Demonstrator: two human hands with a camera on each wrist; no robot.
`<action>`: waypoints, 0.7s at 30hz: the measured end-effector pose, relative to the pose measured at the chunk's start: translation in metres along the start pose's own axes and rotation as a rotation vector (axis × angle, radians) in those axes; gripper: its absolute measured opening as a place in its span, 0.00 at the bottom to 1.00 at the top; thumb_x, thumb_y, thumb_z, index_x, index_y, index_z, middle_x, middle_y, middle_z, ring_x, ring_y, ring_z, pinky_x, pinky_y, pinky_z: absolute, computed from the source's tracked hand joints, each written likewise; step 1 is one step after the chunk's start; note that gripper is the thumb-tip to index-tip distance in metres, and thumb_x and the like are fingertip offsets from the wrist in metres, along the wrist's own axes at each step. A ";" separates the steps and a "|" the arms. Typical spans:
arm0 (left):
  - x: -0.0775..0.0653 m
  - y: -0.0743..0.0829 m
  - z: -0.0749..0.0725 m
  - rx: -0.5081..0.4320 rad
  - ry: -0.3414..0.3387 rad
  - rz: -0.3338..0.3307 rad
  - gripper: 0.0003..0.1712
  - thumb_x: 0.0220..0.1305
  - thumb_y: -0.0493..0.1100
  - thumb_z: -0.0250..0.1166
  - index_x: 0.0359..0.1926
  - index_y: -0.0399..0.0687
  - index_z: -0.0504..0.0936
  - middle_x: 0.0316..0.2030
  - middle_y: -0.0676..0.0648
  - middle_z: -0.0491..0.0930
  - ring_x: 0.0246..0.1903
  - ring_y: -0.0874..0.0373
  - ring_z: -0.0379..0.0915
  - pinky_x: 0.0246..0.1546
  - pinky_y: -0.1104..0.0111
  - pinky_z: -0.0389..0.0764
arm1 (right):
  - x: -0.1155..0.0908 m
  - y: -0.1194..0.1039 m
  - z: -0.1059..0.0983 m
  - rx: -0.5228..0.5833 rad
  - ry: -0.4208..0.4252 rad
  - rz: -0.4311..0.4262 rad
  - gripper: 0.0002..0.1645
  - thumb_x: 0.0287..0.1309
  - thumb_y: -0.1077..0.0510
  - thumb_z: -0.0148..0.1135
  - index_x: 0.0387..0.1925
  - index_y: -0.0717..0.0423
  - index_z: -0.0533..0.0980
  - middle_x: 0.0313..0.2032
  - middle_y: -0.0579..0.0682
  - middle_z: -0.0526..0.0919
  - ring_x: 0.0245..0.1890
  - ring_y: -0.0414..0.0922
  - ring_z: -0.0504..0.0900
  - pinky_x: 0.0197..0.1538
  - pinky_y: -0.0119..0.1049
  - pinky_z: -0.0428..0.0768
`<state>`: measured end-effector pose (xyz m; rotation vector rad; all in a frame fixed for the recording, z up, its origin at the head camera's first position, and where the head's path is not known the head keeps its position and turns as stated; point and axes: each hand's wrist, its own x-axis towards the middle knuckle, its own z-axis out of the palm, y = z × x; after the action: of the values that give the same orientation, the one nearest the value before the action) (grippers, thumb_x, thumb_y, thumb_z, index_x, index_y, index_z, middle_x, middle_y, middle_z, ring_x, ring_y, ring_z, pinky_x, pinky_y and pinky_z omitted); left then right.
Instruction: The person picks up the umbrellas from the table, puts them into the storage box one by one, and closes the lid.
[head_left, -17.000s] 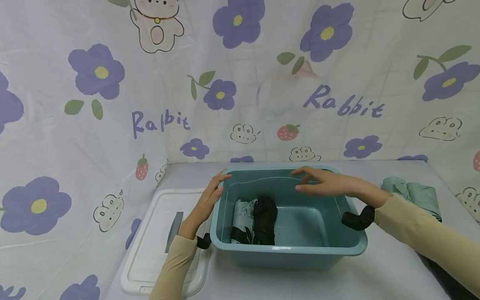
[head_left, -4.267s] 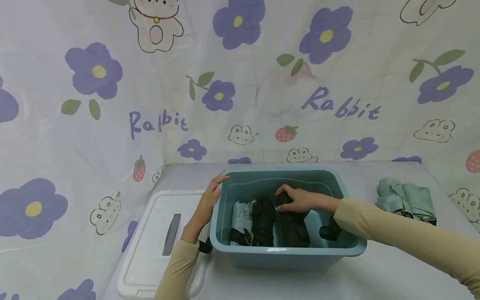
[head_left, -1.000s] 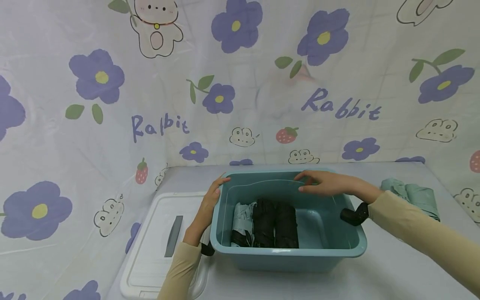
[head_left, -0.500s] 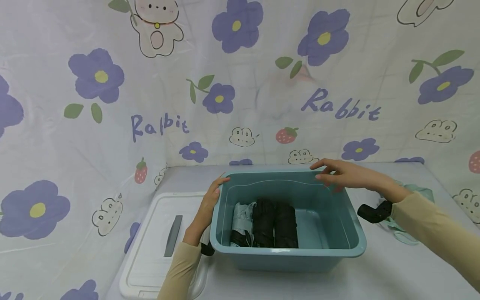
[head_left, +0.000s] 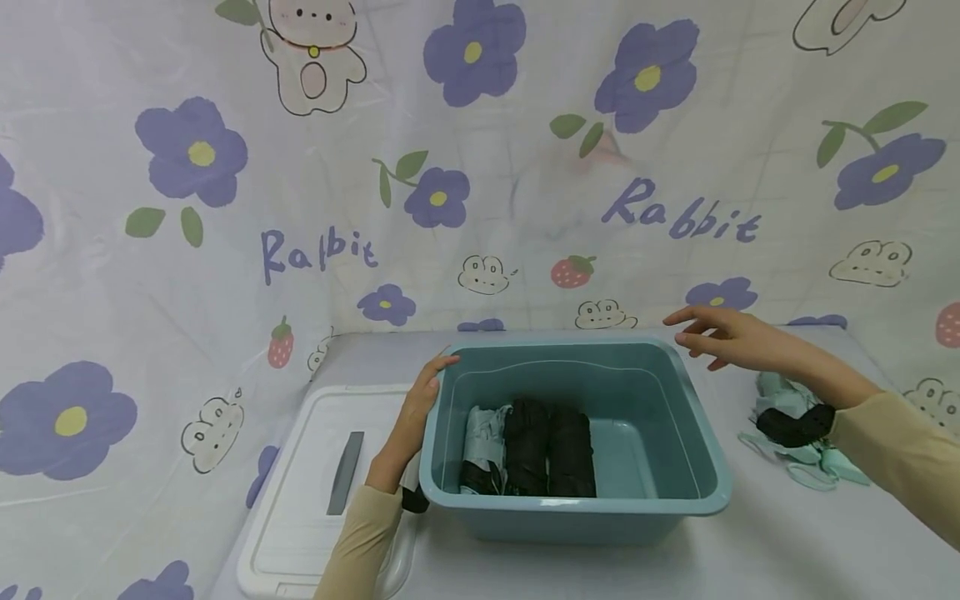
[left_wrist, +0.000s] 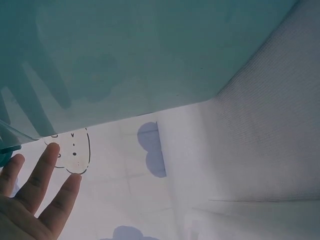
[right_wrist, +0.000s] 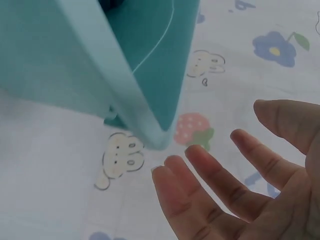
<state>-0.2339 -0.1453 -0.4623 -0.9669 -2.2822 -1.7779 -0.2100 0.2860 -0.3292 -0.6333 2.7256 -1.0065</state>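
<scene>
A teal plastic bin (head_left: pixel 577 505) stands on the table. Inside it, side by side at the left, lie a pale blue-green cloth roll (head_left: pixel 486 435) with black at its near end and two black cloth rolls (head_left: pixel 527 450). My left hand (head_left: pixel 408 412) rests against the bin's left rim with extended fingers. Beyond the right rim my right hand (head_left: pixel 731 337) hovers with nothing in it, its fingers loosely spread, as the right wrist view also shows. Below my right wrist lies a pile of pale green cloth (head_left: pixel 778 393) with thin straps, partly hidden by the forearm.
A white lid (head_left: pixel 292 517) with a grey handle (head_left: pixel 346 473) lies flat left of the bin, partly under my left forearm. Behind the table hangs a flower-printed white sheet (head_left: pixel 525 208).
Since the first frame, a second black roll has come into the bin; my right hand held it there about four seconds ago. In the last second that hand has moved right, out past the rim.
</scene>
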 end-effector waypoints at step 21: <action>0.000 -0.001 0.000 -0.009 0.003 0.011 0.24 0.73 0.38 0.34 0.66 0.33 0.59 0.70 0.34 0.46 0.69 0.42 0.43 0.61 0.41 0.54 | -0.023 0.050 -0.008 -0.048 0.008 0.121 0.27 0.66 0.55 0.51 0.60 0.68 0.62 0.52 0.74 0.70 0.49 0.67 0.73 0.37 0.50 0.81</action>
<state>-0.2343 -0.1456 -0.4634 -0.9747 -2.2650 -1.7854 -0.2082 0.3353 -0.3557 -0.4652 2.7652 -0.9198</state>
